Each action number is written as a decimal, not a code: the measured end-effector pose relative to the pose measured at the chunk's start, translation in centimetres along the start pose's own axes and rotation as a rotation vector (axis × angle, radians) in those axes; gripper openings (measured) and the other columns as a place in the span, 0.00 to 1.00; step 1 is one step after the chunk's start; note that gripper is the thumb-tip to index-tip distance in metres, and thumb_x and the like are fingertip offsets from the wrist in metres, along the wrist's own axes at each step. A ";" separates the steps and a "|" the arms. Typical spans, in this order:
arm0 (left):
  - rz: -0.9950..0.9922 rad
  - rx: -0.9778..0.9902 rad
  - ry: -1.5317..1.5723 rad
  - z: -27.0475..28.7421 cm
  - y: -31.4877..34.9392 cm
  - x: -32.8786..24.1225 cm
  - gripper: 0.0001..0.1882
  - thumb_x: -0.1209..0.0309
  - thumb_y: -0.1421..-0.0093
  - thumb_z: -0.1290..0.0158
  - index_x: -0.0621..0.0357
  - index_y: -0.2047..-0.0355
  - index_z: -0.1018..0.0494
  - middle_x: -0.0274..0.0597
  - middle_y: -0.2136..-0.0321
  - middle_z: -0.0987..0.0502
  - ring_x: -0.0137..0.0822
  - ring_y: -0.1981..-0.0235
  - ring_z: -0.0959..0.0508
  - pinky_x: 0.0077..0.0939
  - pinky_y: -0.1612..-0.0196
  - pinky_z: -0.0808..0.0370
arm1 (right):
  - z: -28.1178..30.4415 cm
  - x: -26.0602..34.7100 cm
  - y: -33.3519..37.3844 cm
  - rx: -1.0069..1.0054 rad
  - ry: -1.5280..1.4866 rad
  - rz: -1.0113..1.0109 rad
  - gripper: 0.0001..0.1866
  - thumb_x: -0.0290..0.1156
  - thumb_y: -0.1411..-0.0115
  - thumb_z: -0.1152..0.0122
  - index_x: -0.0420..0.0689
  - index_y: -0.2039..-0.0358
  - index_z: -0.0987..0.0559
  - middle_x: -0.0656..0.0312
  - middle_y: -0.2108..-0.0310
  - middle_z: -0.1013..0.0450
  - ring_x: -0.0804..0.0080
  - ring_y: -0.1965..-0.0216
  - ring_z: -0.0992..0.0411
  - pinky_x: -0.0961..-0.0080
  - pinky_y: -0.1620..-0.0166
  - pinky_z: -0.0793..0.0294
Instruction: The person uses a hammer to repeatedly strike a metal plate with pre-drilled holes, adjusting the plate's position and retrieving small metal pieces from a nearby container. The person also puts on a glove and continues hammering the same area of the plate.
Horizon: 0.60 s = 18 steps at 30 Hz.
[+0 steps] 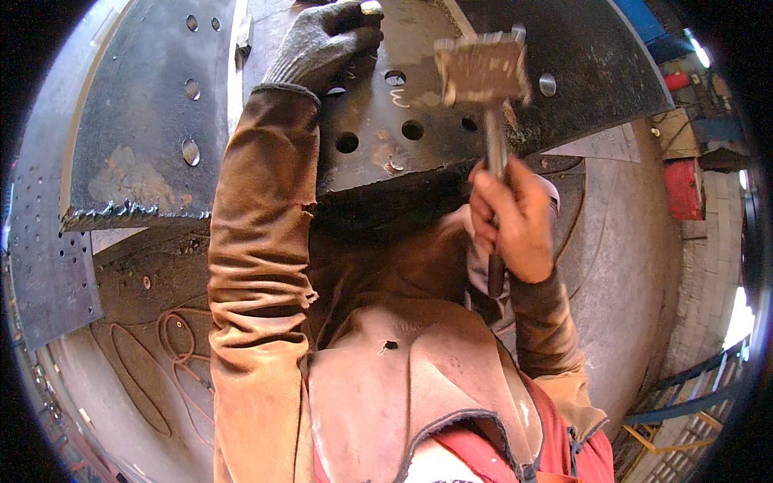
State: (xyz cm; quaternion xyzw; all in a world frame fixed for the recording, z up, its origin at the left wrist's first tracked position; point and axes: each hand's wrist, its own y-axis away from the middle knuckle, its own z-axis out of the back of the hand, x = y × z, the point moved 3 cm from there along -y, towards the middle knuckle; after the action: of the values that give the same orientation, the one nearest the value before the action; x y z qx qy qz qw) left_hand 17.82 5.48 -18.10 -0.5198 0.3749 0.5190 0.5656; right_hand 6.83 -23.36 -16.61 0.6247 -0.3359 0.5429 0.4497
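Gripping the slim metal handle of a square-headed steel hammer [481, 72], the bare right hand [515, 217] is holding the tool upright, its fingers wrapped tight around the lower part of the shaft. The blocky head is showing a little blur and is hanging just above the dark, thick steel plate with round drilled holes [386, 129], near the plate's middle. The left hand [326, 40], in a grey knitted glove with a long brown leather sleeve [258, 266] behind it, is resting on the far part of that same plate; its fingers are curled around a small pale piece [371, 7] at the top edge of the view, though what that piece is cannot be told.

A second dark plate with a rough weld bead along its lower edge [137, 145] is lying to the left, and a perforated grey sheet [44, 258] is hanging further left. Below, a brown leather apron [403, 378] is covering the person's front over a red garment.

The hammer is looking heavy at the head and stiff throughout, so holding it low on the shaft seems to be giving the most swing, while the bare metal could slip in a sweaty palm. The plate is appearing rigid, weighty and sharp-edged, best taken by a gloved hand.
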 end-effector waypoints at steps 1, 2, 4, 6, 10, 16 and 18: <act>0.005 0.000 0.010 0.1 0.0 0.1 0.18 0.61 0.36 0.39 0.62 0.54 0.19 0.36 0.70 0.17 0.27 0.72 0.22 0.24 0.66 0.24 | -0.4 1.5 -0.5 -0.016 0.053 0.094 0.14 0.39 0.29 0.43 0.41 0.65 0.28 0.68 0.82 0.35 0.85 0.85 0.39 0.80 0.83 0.43; 0.013 0.002 0.021 0.2 0.0 0.2 0.18 0.61 0.36 0.39 0.62 0.54 0.19 0.36 0.70 0.17 0.27 0.72 0.22 0.24 0.66 0.24 | -0.9 3.0 -1.4 -0.032 0.105 0.188 0.13 0.38 0.29 0.43 0.41 0.65 0.28 0.68 0.81 0.34 0.85 0.84 0.39 0.80 0.83 0.42; 0.018 0.014 0.051 0.3 -0.2 0.7 0.18 0.61 0.36 0.39 0.63 0.53 0.19 0.36 0.70 0.17 0.27 0.73 0.22 0.24 0.66 0.24 | -1.3 6.1 -3.4 -0.009 0.279 0.331 0.12 0.37 0.30 0.42 0.41 0.62 0.26 0.70 0.81 0.34 0.86 0.82 0.38 0.81 0.81 0.41; 0.025 0.025 0.082 0.2 -0.4 1.1 0.19 0.61 0.36 0.39 0.63 0.53 0.19 0.36 0.70 0.18 0.27 0.73 0.23 0.24 0.66 0.24 | -1.5 6.9 -5.4 0.004 0.342 0.417 0.11 0.37 0.30 0.41 0.41 0.60 0.24 0.69 0.82 0.33 0.85 0.83 0.38 0.81 0.80 0.41; 0.021 0.011 0.071 0.1 -0.6 1.1 0.18 0.61 0.36 0.38 0.63 0.53 0.19 0.35 0.71 0.18 0.26 0.74 0.23 0.23 0.67 0.24 | -1.9 6.9 -7.7 0.029 0.483 0.458 0.12 0.36 0.31 0.41 0.39 0.62 0.23 0.65 0.83 0.31 0.82 0.83 0.35 0.79 0.80 0.38; -0.068 -0.057 -0.024 0.3 -0.8 1.2 0.16 0.61 0.37 0.37 0.62 0.58 0.17 0.33 0.71 0.17 0.23 0.72 0.23 0.23 0.67 0.25 | -3.0 7.5 -8.7 0.049 0.582 0.458 0.17 0.38 0.35 0.38 0.32 0.66 0.22 0.55 0.83 0.31 0.71 0.81 0.28 0.67 0.76 0.31; -0.128 -0.088 -0.044 0.2 -0.8 1.3 0.15 0.63 0.38 0.37 0.61 0.57 0.17 0.33 0.71 0.17 0.23 0.71 0.22 0.23 0.67 0.25 | -3.1 7.8 -9.2 0.024 0.688 0.567 0.18 0.39 0.35 0.38 0.32 0.66 0.22 0.50 0.80 0.28 0.62 0.77 0.25 0.65 0.72 0.29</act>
State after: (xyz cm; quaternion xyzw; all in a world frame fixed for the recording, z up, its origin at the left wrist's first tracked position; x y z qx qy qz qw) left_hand 18.81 6.02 -19.14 -0.5554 0.3050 0.5091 0.5825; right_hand 15.41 -16.54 -10.78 0.2963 -0.3185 0.8248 0.3613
